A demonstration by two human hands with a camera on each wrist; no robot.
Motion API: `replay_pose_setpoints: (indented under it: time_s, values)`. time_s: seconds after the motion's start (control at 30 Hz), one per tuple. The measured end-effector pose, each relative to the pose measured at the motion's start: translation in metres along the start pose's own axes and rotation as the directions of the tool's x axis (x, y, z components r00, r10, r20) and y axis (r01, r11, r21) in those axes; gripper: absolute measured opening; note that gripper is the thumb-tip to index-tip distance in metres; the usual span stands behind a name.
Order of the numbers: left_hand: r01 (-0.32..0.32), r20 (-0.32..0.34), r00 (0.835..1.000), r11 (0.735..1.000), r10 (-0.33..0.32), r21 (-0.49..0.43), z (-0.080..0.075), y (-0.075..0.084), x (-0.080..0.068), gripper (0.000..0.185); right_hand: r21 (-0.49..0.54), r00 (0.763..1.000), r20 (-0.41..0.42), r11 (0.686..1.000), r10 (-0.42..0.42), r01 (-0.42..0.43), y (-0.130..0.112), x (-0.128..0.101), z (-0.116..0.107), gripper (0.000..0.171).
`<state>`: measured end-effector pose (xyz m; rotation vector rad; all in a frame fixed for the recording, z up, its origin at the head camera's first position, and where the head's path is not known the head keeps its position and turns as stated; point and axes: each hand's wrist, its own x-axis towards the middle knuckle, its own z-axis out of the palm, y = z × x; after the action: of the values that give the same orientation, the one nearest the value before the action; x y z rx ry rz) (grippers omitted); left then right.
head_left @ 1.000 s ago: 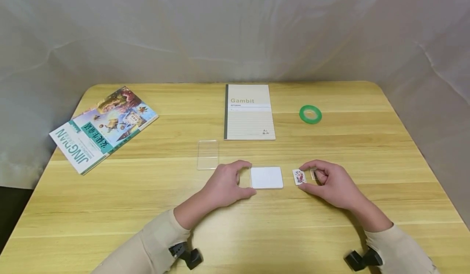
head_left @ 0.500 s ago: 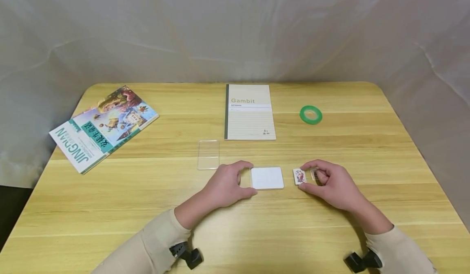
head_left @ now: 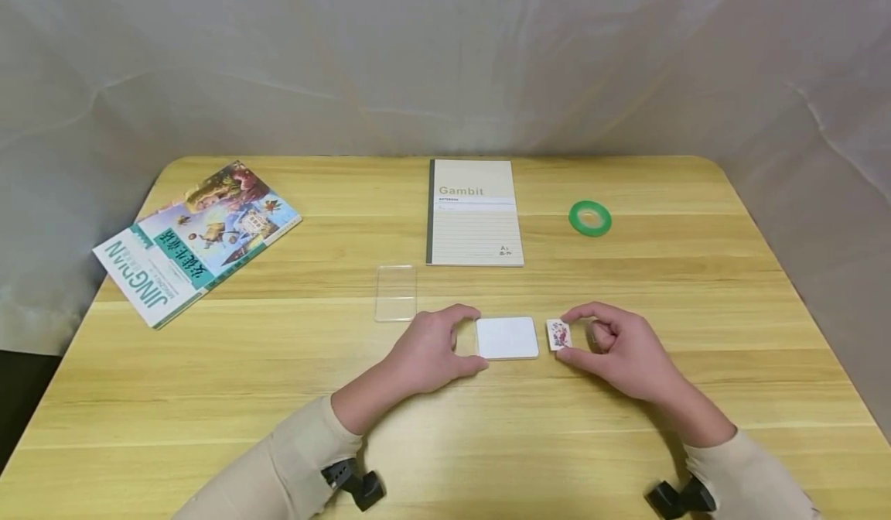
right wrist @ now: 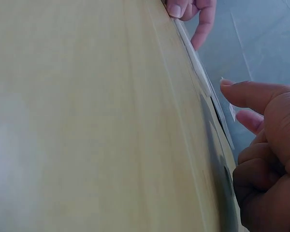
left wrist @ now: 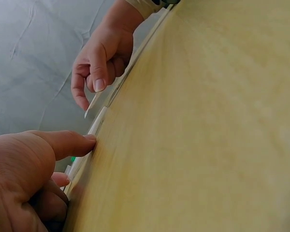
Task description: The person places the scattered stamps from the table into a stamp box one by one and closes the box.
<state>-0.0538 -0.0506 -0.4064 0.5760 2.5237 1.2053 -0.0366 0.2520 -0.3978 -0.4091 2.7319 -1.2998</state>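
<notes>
A white rounded card (head_left: 511, 339) lies flat on the wooden table (head_left: 278, 396), near its front middle. My left hand (head_left: 468, 340) grips the card's left edge between thumb and index finger; in the left wrist view the thumb (left wrist: 72, 142) presses that edge (left wrist: 97, 123). Just right of it, my right hand (head_left: 567, 336) pinches a small picture card (head_left: 558, 334), tilted up off the table. The left wrist view shows that small card (left wrist: 91, 105) hanging from the right hand's fingers (left wrist: 104, 63). A gap separates the two cards.
A clear plastic cover (head_left: 395, 293) lies just behind my left hand. Farther back are a "Gambit" notebook (head_left: 475, 212), a green tape roll (head_left: 590, 218) at the right and a colourful book (head_left: 195, 241) at the left edge. Pale cloth hangs behind the table.
My right hand has slid a little to the left with the small picture card, closing the gap to the white card. My left hand has stayed put.
</notes>
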Motion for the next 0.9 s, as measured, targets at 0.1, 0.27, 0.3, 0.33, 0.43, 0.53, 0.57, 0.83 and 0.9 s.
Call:
replay_pose_setpoints:
  time_s: [0.1,0.27,0.3,0.33,0.43,0.53,0.57,0.83,0.9]
  values:
    - [0.002,0.000,1.000,1.000,-0.002,-0.001,0.000,0.000,0.000,0.065,0.000,1.000,-0.002,1.000,-0.020,0.020,-0.002,0.002,0.003,0.038]
    - [0.005,0.000,1.000,1.000,-0.005,-0.001,0.000,0.001,0.000,0.064,0.007,1.000,-0.003,1.000,-0.026,0.026,-0.005,0.006,0.008,0.041]
    - [0.007,0.002,1.000,1.000,-0.007,0.002,0.000,0.001,0.000,0.064,0.011,1.000,-0.003,1.000,-0.024,0.024,-0.006,0.007,0.010,0.042]
    - [0.010,0.003,1.000,1.000,-0.010,0.003,0.000,0.001,0.000,0.064,0.014,1.000,-0.002,1.000,-0.024,0.024,-0.006,0.007,0.011,0.042]
    - [0.020,0.006,1.000,1.000,-0.020,0.011,0.000,0.002,0.000,0.065,0.028,0.999,0.003,0.999,-0.033,0.033,-0.009,0.009,0.015,0.041]
    - [0.025,0.005,1.000,1.000,-0.025,0.016,0.000,0.002,0.000,0.065,0.039,0.999,0.016,0.998,-0.047,0.047,-0.012,0.012,0.019,0.039]
    - [0.025,0.005,1.000,1.000,-0.025,0.017,0.000,0.002,0.000,0.065,0.043,0.998,0.021,0.998,-0.053,0.052,-0.013,0.012,0.020,0.038]
    - [0.024,0.009,1.000,1.000,-0.024,0.018,-0.001,0.002,0.000,0.065,0.044,0.996,0.048,0.996,-0.075,0.072,-0.018,0.018,0.028,0.038]
    - [0.024,0.009,1.000,1.000,-0.025,0.016,-0.001,0.002,0.001,0.065,0.048,0.996,0.050,0.996,-0.078,0.076,-0.020,0.019,0.030,0.038]
